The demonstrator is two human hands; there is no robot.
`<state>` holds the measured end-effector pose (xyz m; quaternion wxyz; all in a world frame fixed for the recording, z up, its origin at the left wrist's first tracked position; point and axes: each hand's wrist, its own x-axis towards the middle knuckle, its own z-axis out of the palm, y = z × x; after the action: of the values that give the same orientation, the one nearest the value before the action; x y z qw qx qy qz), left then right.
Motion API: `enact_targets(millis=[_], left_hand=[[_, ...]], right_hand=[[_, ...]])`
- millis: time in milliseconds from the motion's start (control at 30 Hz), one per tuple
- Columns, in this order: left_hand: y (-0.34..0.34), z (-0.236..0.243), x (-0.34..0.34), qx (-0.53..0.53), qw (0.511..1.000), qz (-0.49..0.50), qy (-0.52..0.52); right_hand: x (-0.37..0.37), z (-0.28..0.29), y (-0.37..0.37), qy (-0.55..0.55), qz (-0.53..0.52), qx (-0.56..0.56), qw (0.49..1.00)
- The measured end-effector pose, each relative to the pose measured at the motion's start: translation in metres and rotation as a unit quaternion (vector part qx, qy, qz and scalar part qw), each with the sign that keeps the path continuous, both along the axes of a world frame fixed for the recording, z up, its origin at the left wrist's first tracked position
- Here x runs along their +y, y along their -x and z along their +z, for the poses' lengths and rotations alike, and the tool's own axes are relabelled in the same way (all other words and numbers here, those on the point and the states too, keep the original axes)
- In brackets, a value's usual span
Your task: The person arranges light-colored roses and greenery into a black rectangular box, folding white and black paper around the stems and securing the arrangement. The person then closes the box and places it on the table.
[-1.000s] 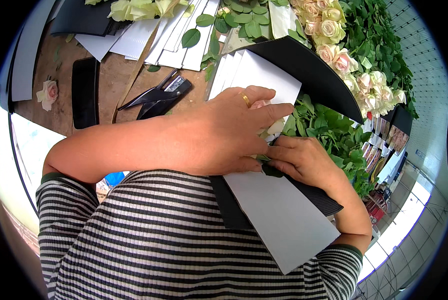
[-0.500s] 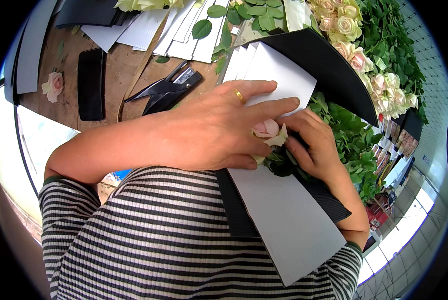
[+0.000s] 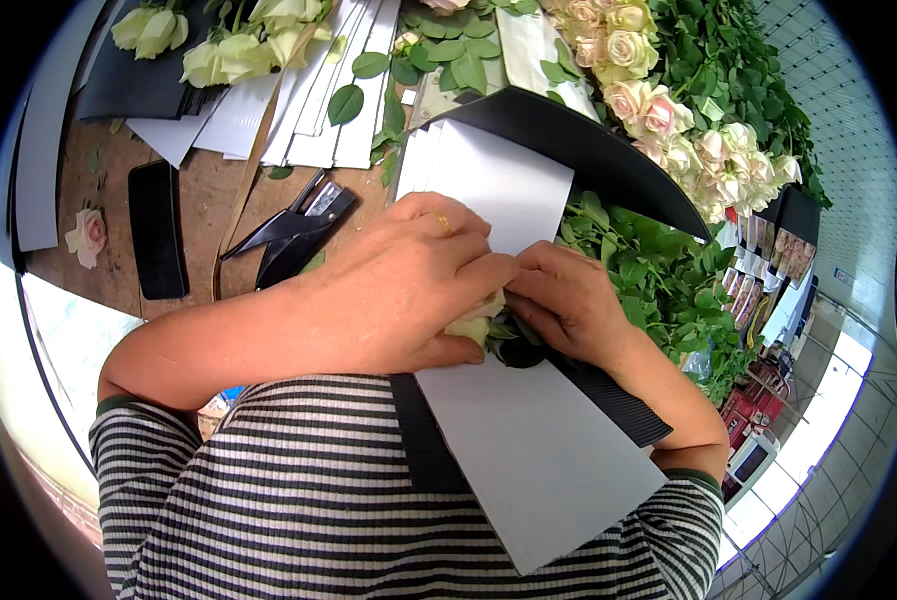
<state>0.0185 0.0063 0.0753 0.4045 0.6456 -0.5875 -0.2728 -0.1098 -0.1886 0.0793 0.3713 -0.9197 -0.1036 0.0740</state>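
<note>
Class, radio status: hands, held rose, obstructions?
Left hand around pale rose. Right hand close beside it. Rose mostly hidden by left hand. Black stapler off to the left.

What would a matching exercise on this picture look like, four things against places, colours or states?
1. Left hand
2. Grey card
3. Rose at the left hand
4. Long ribbon

A. Tan, along the brown table
B. In front of the striped shirt
C. Wears a gold ring
D. Pale petals, mostly covered

Pairs: 1-C, 2-B, 3-D, 4-A
</note>
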Motion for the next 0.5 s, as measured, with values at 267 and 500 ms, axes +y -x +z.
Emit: enact_targets(millis=[267,500], left_hand=[[0.001,0.005,0.0,-0.045,0.999,0.001,-0.006],[0.003,0.002,-0.002,-0.045,0.999,0.0,0.0]], right_hand=[[-0.091,0.109,-0.075,-0.27,-0.072,-0.093,0.956],[-0.232,0.0,-0.094,0.436,-0.134,0.009,0.89]])
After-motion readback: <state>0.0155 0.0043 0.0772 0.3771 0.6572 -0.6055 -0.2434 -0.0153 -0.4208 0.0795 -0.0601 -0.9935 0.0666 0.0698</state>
